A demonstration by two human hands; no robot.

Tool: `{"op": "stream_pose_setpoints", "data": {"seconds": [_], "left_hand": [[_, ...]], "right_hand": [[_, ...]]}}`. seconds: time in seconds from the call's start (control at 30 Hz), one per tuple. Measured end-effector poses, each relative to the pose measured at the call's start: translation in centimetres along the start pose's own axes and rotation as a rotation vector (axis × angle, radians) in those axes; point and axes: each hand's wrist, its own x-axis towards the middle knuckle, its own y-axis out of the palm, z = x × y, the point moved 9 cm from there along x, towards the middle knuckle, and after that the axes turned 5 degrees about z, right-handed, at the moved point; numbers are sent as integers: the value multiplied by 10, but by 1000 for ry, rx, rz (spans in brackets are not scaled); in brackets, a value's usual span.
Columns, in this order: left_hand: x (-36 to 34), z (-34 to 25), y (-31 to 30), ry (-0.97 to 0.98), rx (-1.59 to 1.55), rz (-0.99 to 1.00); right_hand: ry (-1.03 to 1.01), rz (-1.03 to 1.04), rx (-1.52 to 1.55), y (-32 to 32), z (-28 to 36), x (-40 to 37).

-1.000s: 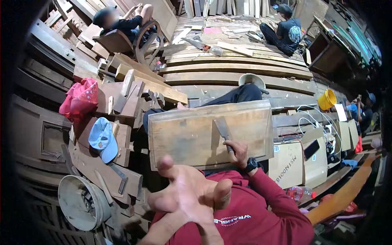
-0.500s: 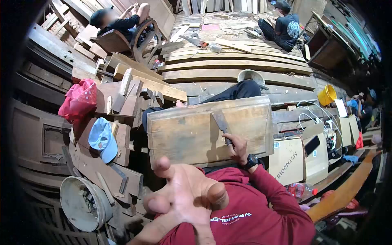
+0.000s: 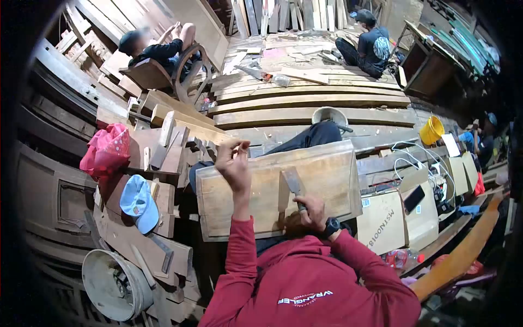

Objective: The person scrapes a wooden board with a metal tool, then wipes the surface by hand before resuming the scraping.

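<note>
A worn wooden board (image 3: pixel 327 180) lies across my lap. My right hand (image 3: pixel 312 211), with a black watch on the wrist, is shut on the handle of a flat-bladed scraper (image 3: pixel 291 180), whose blade rests on the board's middle. My left hand (image 3: pixel 234 166) reaches out over the board's upper left edge. Its fingertips are drawn together, and I see nothing between them. My red sleeves fill the lower part of the view.
Stacked timber, a red bag (image 3: pixel 106 150) and a blue cap (image 3: pixel 137 201) lie at the left, with a round pan (image 3: pixel 114 283) below. Cardboard boxes (image 3: pixel 384 220), a phone (image 3: pixel 415 199) and cables sit at the right. Two people sit on the planks beyond; a yellow bucket (image 3: pixel 431 131) stands far right.
My left hand was open close to the camera. It has moved away to the board's upper left edge, and its fingers have closed together. The right hand stays on the scraper.
</note>
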Motion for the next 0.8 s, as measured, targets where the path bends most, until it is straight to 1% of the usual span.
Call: {"op": "stream_pose_setpoints", "data": {"seconds": [0.07,0.17,0.2,0.23,0.27,0.33,0.4,0.43,0.47,0.53,0.57,0.63,0.7,0.73,0.8], "left_hand": [[-9,49,21,-156,164,100],[-37,101,52,-52,348,171],[-41,102,56,-25,408,193],[-49,100,60,59,481,245],[-52,104,59,61,502,234],[-51,86,60,70,538,221],[-49,93,57,-40,489,236],[-50,101,56,-79,445,236],[-51,111,54,-121,401,235],[-53,112,51,-61,452,216],[-55,113,51,-49,443,210],[-55,111,52,-5,472,181],[-53,117,54,-55,481,208],[-52,120,53,-86,488,217],[-54,122,52,-40,501,208]], "right_hand": [[19,30,-4,10,-1,1],[48,0,29,7,-5,9],[35,6,23,5,-5,8],[22,15,18,5,-5,6],[14,26,16,5,-4,3],[10,-13,1,5,-1,6],[-5,-63,-17,5,1,16],[69,-4,-25,3,-4,10],[73,20,-17,5,-6,10],[96,74,7,12,-8,6],[57,47,-18,15,-7,10],[61,34,-42,9,-3,12],[80,37,-29,4,-2,10],[87,77,-31,7,-3,12],[110,163,-31,15,1,12]]}}
